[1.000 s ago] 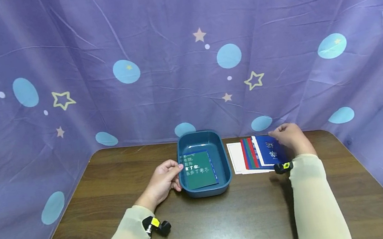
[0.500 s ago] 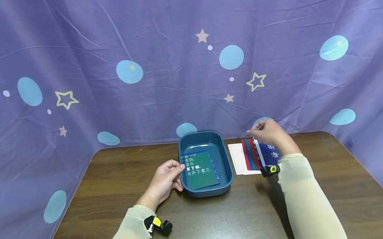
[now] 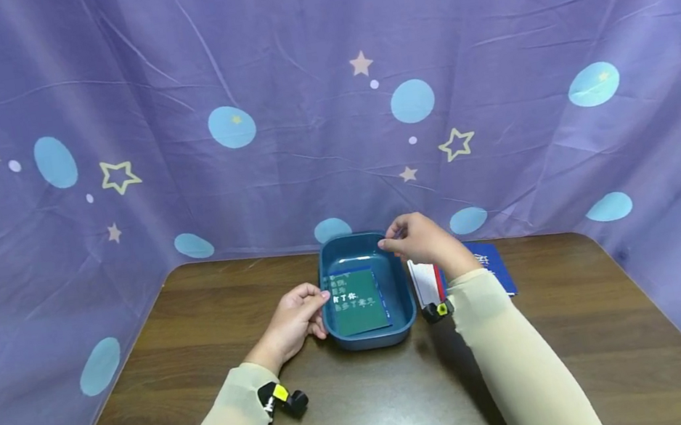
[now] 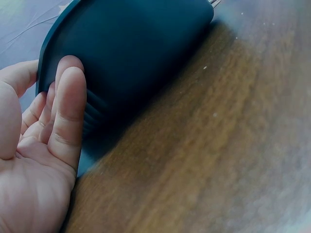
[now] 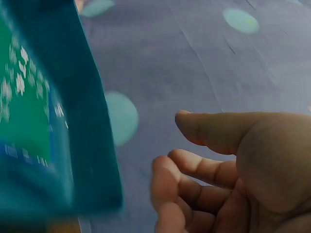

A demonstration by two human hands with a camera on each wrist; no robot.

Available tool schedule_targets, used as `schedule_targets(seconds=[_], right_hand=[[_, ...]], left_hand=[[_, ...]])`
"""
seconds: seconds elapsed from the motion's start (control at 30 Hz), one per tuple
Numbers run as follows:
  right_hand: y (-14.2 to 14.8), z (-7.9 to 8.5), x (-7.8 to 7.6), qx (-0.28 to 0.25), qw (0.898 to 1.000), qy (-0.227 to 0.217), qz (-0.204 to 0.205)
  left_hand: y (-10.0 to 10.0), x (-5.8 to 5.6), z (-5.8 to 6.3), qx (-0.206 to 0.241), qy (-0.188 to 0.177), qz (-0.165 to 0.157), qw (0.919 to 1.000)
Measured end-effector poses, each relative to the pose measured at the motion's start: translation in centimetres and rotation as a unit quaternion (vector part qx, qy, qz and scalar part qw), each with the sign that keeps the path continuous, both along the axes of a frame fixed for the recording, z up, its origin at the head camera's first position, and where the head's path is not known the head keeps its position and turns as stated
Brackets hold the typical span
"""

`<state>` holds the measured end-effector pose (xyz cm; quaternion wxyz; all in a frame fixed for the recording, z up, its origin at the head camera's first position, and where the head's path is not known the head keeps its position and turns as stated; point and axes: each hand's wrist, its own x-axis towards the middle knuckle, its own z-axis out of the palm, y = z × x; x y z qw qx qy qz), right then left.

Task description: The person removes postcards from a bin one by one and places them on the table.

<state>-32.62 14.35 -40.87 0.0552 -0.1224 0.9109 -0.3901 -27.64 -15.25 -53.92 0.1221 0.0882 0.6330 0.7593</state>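
L hand (image 3: 290,319) is on the L side of the blue-green tray (image 3: 369,342), holding its rim: thumb tip over the edge, fingers bent down along the outer wall, so wall is pinched betw. thumb & fingers. L wrist view agrees: fingers lie close to the tray's outside, thumb reaching toward the lip; exact contact of each finger hard to tell.

R hand (image 3: 420,236) hangs over the tray's far R corner, above the table (image 3: 631,345). R wrist view: thumb approx. straight, other fingers (image 5: 165,179) loosely bent, clear gap betw. thumb & index; nothing in the grasp. In that view the fingertips are apart from the tray's edge.

Tray sits near the table's far edge, roughly mid. Inside, flat on the bottom: green card (image 3: 357,302) w/ white & pale Chinese chars., on top of a blue card (image 3: 386,308) that peeks out at R & far edges.

R of tray, on table: white card (image 3: 423,281) just beside it, a red strip (image 3: 439,280) next to that, then a dark-blue card (image 3: 495,266) w/ white chars.; R forearm in its pale sleeve (image 3: 521,362) hides part of the group. Purple curtain (image 3: 318,61) w/ stars & blue ovals behind.
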Motion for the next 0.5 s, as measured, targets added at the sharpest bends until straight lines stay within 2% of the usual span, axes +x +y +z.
schedule_targets(seconds=[0.13,0.23,0.37,0.5], right_hand=[[-3.5,0.0,-1.1,0.036,0.997,-0.048,0.039],[-5.5,-0.6,-2.1,0.091,0.991,-0.079,0.055],[-7.4,-1.5,-3.0,0.177,0.977,-0.102,0.058],[-8.5,-2.5,-3.2,0.256,0.961,-0.092,0.053]], left_hand=[[-0.1,0.0,0.0,-0.001,0.001,0.004,1.0000],[-0.2,0.1,0.0,0.000,0.002,0.003,1.0000],[-0.1,0.0,-0.1,0.004,0.004,0.000,1.0000],[-0.1,-0.1,-0.1,0.006,0.006,-0.001,1.0000]])
